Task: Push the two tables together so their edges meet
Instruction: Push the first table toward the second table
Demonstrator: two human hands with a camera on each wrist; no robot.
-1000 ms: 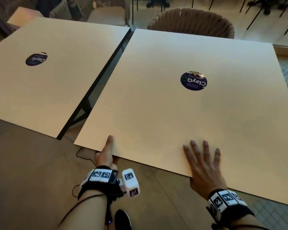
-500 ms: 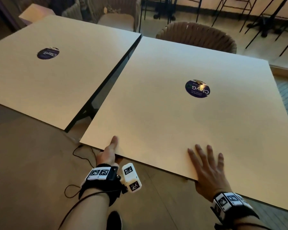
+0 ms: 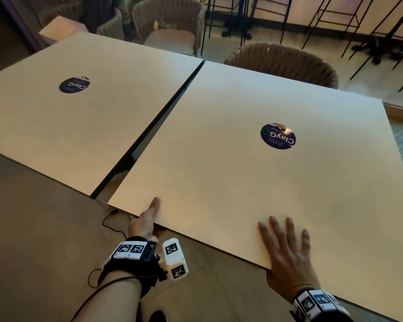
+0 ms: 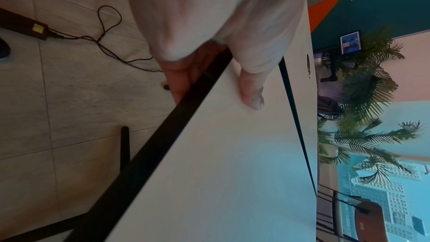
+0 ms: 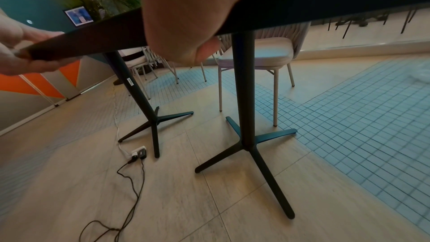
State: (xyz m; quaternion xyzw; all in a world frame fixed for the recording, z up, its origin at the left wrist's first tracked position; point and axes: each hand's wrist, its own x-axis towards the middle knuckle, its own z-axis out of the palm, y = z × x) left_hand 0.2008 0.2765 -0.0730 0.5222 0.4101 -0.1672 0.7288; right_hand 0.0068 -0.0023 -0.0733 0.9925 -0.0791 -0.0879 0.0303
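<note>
Pale floor tiles run under two square, cream-topped desks with dark edges, each on a black pedestal with a four-armed foot. A woven chair stands behind the right desk, another chair behind the left desk, and thin black stands line the far wall. Each top carries a round dark blue sticker reading "ClayG", one on the left top and one on the right top.

Both desks sit side by side. Their facing edges are almost together at the far corners and a narrow dark gap widens toward the near corners, so the edges are not parallel.

At the near edge of the right desk, close to its left corner, the left hand pinches the top: the thumb lies flat on the surface and the fingers curl beneath the dark edge. Farther right, the right hand rests palm down, its fingers spread wide and straight on the cream surface, with the heel of the palm at the edge; the right wrist view shows the thumb below the rim.

Black wrist mounts with white coded markers sit on both forearms. A thin black cable loops over the floor below the near left corner, running to a small plug block beside the foot of the left desk.
</note>
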